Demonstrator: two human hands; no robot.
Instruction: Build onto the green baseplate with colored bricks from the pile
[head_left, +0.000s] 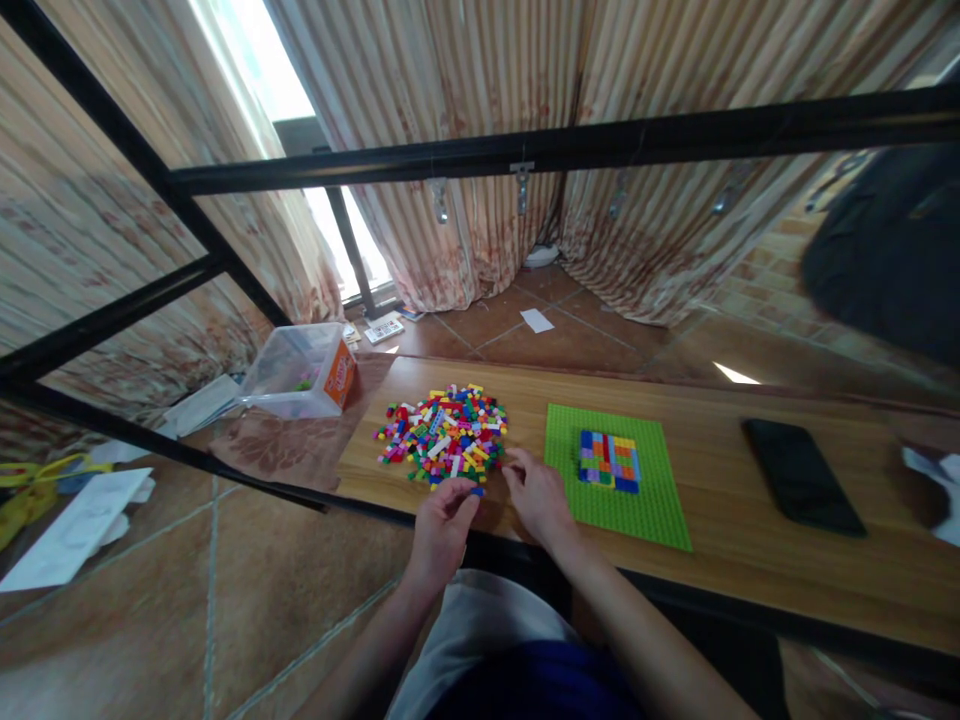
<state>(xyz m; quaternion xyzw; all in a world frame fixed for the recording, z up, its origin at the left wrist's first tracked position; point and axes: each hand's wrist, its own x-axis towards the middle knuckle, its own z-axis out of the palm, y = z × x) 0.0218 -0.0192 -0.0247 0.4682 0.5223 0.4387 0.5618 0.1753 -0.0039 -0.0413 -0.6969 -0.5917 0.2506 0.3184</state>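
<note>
A heap of small multicoloured toy building bricks point(450, 430) lies on the wooden table. My left hand point(444, 522) is at the heap's near edge, its fingers curled and thumb close to the index finger. A blue brick point(477, 491) shows at its fingertips. At the heap's right edge, my right hand point(538, 495) has its fingers bent together by the bricks; whatever they pinch is too small to make out. To the right lies a green studded baseplate point(660, 500), bearing a roughly square patch of joined coloured bricks point(609, 461).
A black phone point(804, 476) lies on the table point(720, 455) at right. A clear plastic box point(289, 370) with an orange label stands beyond the table's left end. A black metal bar point(480, 155) crosses above the table. Papers point(75, 525) lie at far left.
</note>
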